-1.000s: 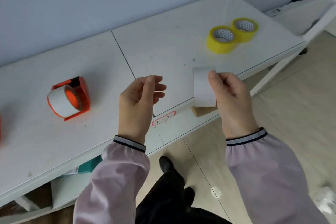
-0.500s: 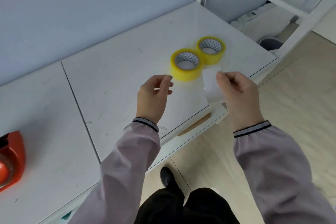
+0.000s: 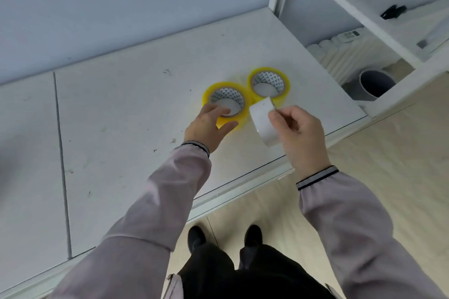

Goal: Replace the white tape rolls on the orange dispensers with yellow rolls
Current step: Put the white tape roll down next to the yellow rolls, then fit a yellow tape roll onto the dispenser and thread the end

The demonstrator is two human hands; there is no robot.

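On the white table (image 3: 126, 128) we stand mid-swap: our right hand (image 3: 298, 128) pinches the removed white roll (image 3: 261, 119) above the front edge, while our open left hand (image 3: 209, 124) settles over the nearer yellow roll (image 3: 226, 102), which must next be gripped and lifted.

Two tape rolls (image 3: 226, 102) side by side on table (image 3: 121, 128); seemingly touching.

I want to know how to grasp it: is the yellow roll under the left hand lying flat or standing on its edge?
Lying flat. The yellow roll shows its open core facing up on the table.
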